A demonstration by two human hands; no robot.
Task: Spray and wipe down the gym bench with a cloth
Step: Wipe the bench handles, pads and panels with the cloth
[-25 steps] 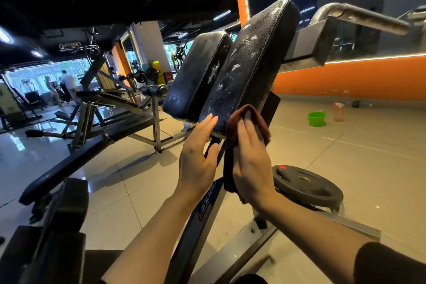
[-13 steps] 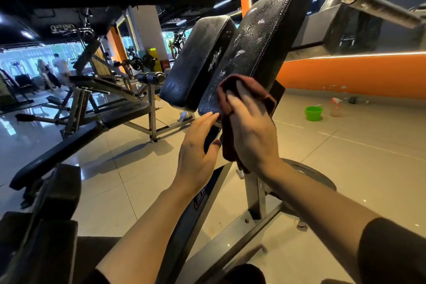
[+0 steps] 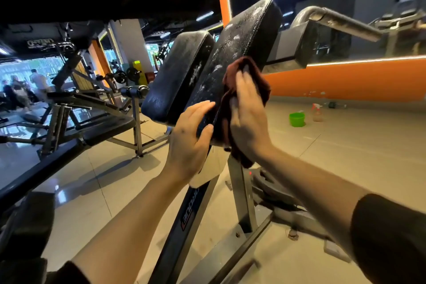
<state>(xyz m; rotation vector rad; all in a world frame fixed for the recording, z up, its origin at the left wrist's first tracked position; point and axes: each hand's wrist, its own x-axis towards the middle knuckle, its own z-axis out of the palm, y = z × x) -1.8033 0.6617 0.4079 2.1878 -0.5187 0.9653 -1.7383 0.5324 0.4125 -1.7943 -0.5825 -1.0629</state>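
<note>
Left hand: the left hand (image 3: 189, 143) grips the lower edge of the right pad (image 3: 239, 53); its fingers (image 3: 202, 106) lie over the pad's face and its thumb curls round the bottom edge

Right hand: the right hand (image 3: 247, 117) presses the cloth (image 3: 251, 69) flat against the same pad; its fingers (image 3: 242, 80) are straight and spread, not clenched; the cloth is trapped between palm and pad

Cloth: dark red-brown, bunched; it pokes out above the right fingertips and hangs below the heel of that hand, just right of the left fingers

Right pad: black, tilted, wet with white foam specks above the fingertips of both hands

Left pad: the left pad (image 3: 179, 76) stands just left of the left fingers, beside the right pad, apart from it by a narrow gap

Frame: the frame post (image 3: 191, 219) runs down below the left wrist

Handle bar: the metal bar (image 3: 341, 23) juts right, above and beyond the right fingers

Floor: far right of the right fingers, a green bucket (image 3: 297, 119) sits near a spray bottle (image 3: 317, 112), close to the orange wall (image 3: 345, 80)
</note>
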